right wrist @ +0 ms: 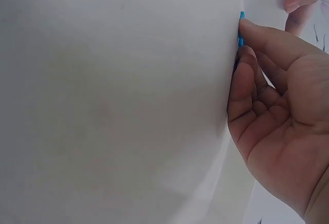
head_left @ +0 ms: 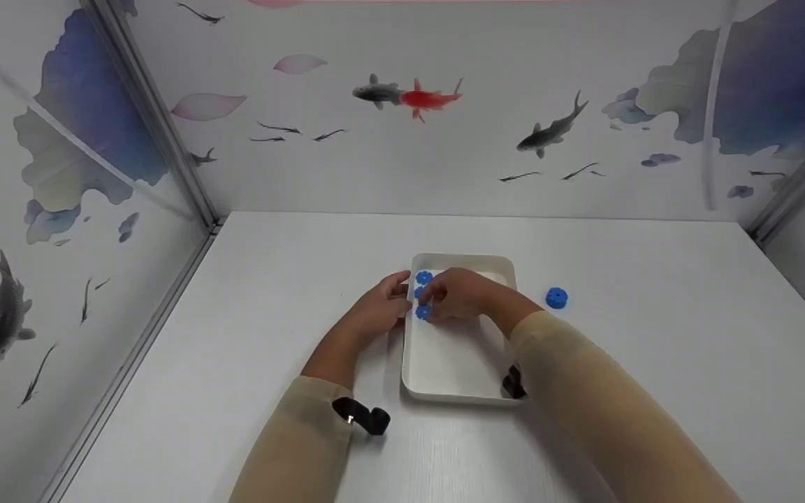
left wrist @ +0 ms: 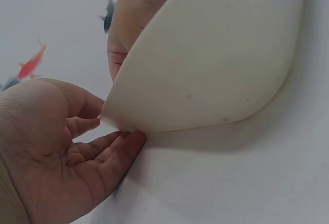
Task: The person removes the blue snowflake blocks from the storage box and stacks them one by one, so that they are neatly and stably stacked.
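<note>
A shallow off-white tray (head_left: 458, 360) lies on the white table. Along the left inner side of the tray several small blue flower-shaped discs (head_left: 424, 278) form a row. My right hand (head_left: 462, 293) reaches in over that row, and its thumb and fingertips pinch a blue disc (right wrist: 240, 41) close to the tray floor. The fingers partly cover the disc. At the tray's left edge my left hand (head_left: 378, 307) grips the wall, with one digit at the rim and other fingertips (left wrist: 136, 139) by the lower edge.
To the right of the tray, a thicker blue flower-shaped piece (head_left: 557, 298), perhaps a stack, sits on the table (head_left: 654, 335). White panels (head_left: 444, 161) printed with fish enclose the back and sides. Black wrist cameras (head_left: 371, 419) are on both sleeves.
</note>
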`<state>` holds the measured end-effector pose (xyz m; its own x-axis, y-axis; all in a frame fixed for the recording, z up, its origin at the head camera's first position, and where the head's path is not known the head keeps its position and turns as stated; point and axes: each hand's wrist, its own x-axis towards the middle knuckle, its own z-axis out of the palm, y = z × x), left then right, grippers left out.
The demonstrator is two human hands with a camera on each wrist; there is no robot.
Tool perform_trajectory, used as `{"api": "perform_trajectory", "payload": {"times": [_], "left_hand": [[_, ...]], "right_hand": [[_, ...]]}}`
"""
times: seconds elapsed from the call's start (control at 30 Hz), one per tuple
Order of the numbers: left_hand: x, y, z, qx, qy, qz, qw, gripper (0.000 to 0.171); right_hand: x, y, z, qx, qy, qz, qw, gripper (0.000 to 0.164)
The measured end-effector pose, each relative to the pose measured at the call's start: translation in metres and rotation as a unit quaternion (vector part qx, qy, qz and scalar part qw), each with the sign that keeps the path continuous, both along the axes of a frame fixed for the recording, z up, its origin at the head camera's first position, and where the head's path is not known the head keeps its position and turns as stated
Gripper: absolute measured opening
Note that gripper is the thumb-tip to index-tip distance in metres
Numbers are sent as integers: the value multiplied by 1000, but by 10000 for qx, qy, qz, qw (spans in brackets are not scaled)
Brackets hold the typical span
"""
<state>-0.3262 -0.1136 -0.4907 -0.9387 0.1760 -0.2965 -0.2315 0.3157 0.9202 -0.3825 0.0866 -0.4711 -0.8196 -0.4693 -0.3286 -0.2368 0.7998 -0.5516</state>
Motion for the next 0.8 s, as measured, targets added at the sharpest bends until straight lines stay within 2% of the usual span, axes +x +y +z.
{"api": "perform_trajectory", "payload": {"times": [0.17,0.3,0.43,0.6,0.8], "left_hand": [[0,-1,-1,58,17,19,10000,66],[0,0,-1,79,33,16,10000,67],[0,2,0,-31,1,42,10000,67],[0,3,0,-119,-82,110,9998,66],[1,1,0,-102,-15,100,9999,67]], "right_hand": [[-2,2,0,-123,46,-146,9998,27],[-5,10,3,-344,-6,-246,9991,21],[-7,22,10,-815,-257,-496,9951,21],[-5,39,27,-1823,-601,-957,9767,28],[4,66,41,-2475,-463,-1300,9590,27]]}}
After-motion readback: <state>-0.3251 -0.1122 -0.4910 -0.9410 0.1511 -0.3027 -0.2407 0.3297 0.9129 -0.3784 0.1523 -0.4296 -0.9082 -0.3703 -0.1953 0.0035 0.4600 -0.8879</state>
